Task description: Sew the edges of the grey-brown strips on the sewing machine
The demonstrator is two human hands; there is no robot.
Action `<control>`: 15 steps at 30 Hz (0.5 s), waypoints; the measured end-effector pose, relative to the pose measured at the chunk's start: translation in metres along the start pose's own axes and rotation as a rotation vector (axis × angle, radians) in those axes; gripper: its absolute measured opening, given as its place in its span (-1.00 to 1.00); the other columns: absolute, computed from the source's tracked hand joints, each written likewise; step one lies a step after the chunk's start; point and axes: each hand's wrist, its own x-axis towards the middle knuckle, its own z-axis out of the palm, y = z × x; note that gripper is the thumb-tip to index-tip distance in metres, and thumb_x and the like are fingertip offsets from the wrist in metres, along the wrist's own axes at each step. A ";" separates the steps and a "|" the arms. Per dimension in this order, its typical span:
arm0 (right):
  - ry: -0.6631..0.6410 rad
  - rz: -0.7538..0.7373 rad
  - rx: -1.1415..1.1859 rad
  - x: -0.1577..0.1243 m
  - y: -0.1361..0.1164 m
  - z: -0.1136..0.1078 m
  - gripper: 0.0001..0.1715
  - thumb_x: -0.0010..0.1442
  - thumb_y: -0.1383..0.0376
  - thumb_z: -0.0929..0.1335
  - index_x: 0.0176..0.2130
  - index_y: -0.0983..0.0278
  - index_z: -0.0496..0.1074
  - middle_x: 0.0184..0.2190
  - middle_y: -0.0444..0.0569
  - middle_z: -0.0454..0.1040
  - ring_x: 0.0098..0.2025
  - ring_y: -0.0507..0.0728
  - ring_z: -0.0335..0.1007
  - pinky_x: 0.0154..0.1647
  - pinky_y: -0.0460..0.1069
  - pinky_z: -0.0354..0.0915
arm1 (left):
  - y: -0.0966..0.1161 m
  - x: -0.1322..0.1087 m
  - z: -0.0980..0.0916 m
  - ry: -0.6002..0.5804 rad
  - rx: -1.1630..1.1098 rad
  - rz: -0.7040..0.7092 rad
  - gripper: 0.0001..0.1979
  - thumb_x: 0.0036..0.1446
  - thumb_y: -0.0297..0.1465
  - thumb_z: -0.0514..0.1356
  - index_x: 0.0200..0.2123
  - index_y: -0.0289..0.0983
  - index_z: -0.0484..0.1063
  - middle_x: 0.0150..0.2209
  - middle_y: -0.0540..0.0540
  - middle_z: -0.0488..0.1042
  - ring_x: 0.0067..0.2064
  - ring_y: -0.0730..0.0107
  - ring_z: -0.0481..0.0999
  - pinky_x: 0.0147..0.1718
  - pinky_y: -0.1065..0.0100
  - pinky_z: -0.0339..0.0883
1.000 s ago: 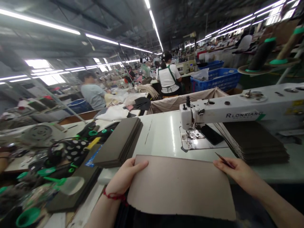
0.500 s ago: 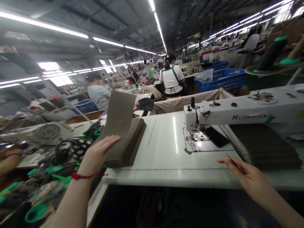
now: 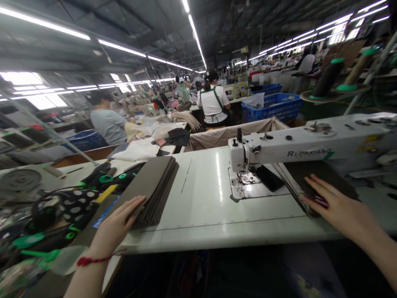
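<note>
Left hand [image 3: 116,227]: bare, seen from the back. A thin red cord bracelet [image 3: 93,260] circles its wrist, knotted and bunched at the outer side, with a fine strand running across towards the thumb side. Left forearm [image 3: 81,283]: bare to the lower edge. Right hand [image 3: 338,209] and right forearm [image 3: 383,254]: bare, uncovered to the frame's edge.

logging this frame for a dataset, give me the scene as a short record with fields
place: sewing workshop, white worktable
machine: white long-arm sewing machine
left hand: flat on near corner of left stack of grey-brown flat sheets
right hand: flat on right stack of dark flat sheets under machine arm
others: people seated at benches behind
</note>
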 end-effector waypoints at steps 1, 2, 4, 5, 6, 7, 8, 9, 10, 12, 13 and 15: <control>-0.031 0.004 -0.048 0.000 0.005 0.003 -0.25 0.20 -0.14 0.24 0.27 0.06 0.19 0.26 -0.08 0.22 -0.20 0.24 0.51 -0.41 0.05 0.38 | 0.005 0.001 -0.002 0.007 -0.005 0.013 -0.45 0.26 -0.06 0.00 0.25 -0.11 0.20 0.24 -0.07 0.27 0.24 0.12 0.27 0.24 0.11 0.11; -0.062 0.001 -0.105 0.000 0.008 0.006 -0.25 0.21 -0.13 0.24 0.28 0.08 0.17 0.27 -0.09 0.20 -0.20 0.24 0.51 -0.40 0.06 0.39 | 0.013 0.002 -0.004 0.022 -0.011 0.032 -0.42 0.23 -0.05 0.05 0.26 -0.11 0.17 0.26 -0.07 0.24 0.27 0.09 0.22 0.26 0.07 0.06; -0.092 -0.029 -0.185 -0.002 0.012 0.009 -0.29 0.25 -0.07 0.23 0.27 0.13 0.18 0.26 -0.09 0.22 -0.21 0.23 0.52 -0.40 0.06 0.40 | 0.036 0.003 -0.011 0.086 -0.038 0.080 -0.38 0.20 -0.07 0.10 0.28 -0.08 0.13 0.30 -0.06 0.15 0.30 0.04 0.14 0.29 0.00 -0.04; -0.091 -0.050 -0.212 -0.003 0.013 0.008 -0.33 0.26 -0.04 0.22 0.26 0.15 0.21 0.25 -0.08 0.24 -0.22 0.22 0.52 -0.40 0.07 0.40 | 0.051 0.003 -0.014 0.130 -0.063 0.100 -0.38 0.19 -0.09 0.12 0.28 -0.06 0.11 0.31 -0.04 0.12 0.31 0.03 0.12 0.30 -0.02 -0.07; -0.087 -0.076 -0.237 -0.004 0.013 0.006 -0.37 0.27 0.01 0.22 0.24 0.17 0.24 0.23 -0.06 0.27 -0.24 0.22 0.52 -0.41 0.07 0.39 | 0.067 0.003 -0.015 0.181 -0.098 0.110 -0.40 0.19 -0.11 0.12 0.28 -0.02 0.12 0.32 -0.02 0.11 0.30 0.02 0.13 0.30 -0.03 -0.06; -0.081 -0.106 -0.260 -0.004 0.012 0.003 -0.42 0.28 0.07 0.22 0.22 0.19 0.28 0.21 -0.04 0.31 -0.26 0.22 0.52 -0.41 0.08 0.38 | 0.084 0.002 -0.015 0.223 -0.140 0.106 -0.43 0.20 -0.15 0.13 0.26 0.01 0.14 0.31 0.00 0.12 0.28 0.03 0.16 0.29 -0.03 -0.03; -0.071 -0.138 -0.277 -0.005 0.011 -0.002 -0.47 0.29 0.14 0.22 0.19 0.21 0.31 0.17 -0.02 0.36 -0.28 0.21 0.52 -0.40 0.09 0.37 | 0.101 0.001 -0.012 0.244 -0.183 0.107 -0.46 0.20 -0.19 0.13 0.25 0.04 0.15 0.29 0.01 0.14 0.26 0.03 0.21 0.28 -0.02 0.01; -0.058 -0.173 -0.283 -0.007 0.008 -0.008 -0.51 0.29 0.21 0.21 0.17 0.22 0.35 0.12 0.00 0.41 -0.29 0.21 0.51 -0.37 0.09 0.36 | 0.118 0.000 -0.006 0.239 -0.229 0.123 -0.49 0.21 -0.23 0.12 0.23 0.06 0.18 0.27 0.01 0.18 0.23 0.05 0.26 0.26 -0.01 0.06; -0.041 -0.211 -0.272 -0.009 0.003 -0.016 -0.53 0.28 0.27 0.20 0.13 0.24 0.38 0.08 0.01 0.45 -0.28 0.21 0.51 -0.32 0.10 0.35 | 0.134 -0.001 0.001 0.208 -0.281 0.140 -0.52 0.23 -0.27 0.11 0.22 0.06 0.20 0.24 0.00 0.21 0.21 0.07 0.29 0.24 0.02 0.12; -0.005 -0.313 -0.193 -0.016 -0.015 -0.033 -0.56 0.25 0.35 0.20 0.08 0.27 0.41 0.00 0.04 0.50 -0.19 0.22 0.48 -0.21 0.10 0.31 | 0.169 -0.001 0.020 0.099 -0.404 0.191 -0.54 0.26 -0.34 0.08 0.21 0.04 0.20 0.21 -0.02 0.25 0.18 0.12 0.32 0.18 0.11 0.24; 0.002 -0.376 -0.129 -0.021 -0.030 -0.041 -0.58 0.24 0.37 0.20 0.05 0.28 0.42 -0.01 0.06 0.50 -0.15 0.21 0.47 -0.17 0.09 0.30 | 0.186 0.001 0.030 0.045 -0.473 0.192 -0.54 0.28 -0.37 0.05 0.22 0.02 0.19 0.22 -0.04 0.24 0.20 0.15 0.31 0.17 0.15 0.26; -0.017 -0.507 0.018 -0.033 -0.069 -0.052 -0.63 0.25 0.38 0.20 0.00 0.28 0.42 -0.11 0.08 0.54 -0.16 0.17 0.46 -0.21 0.05 0.27 | 0.223 0.008 0.043 -0.008 -0.598 0.196 -0.55 0.32 -0.40 0.01 0.24 -0.02 0.16 0.25 -0.07 0.20 0.24 0.17 0.25 0.20 0.13 0.20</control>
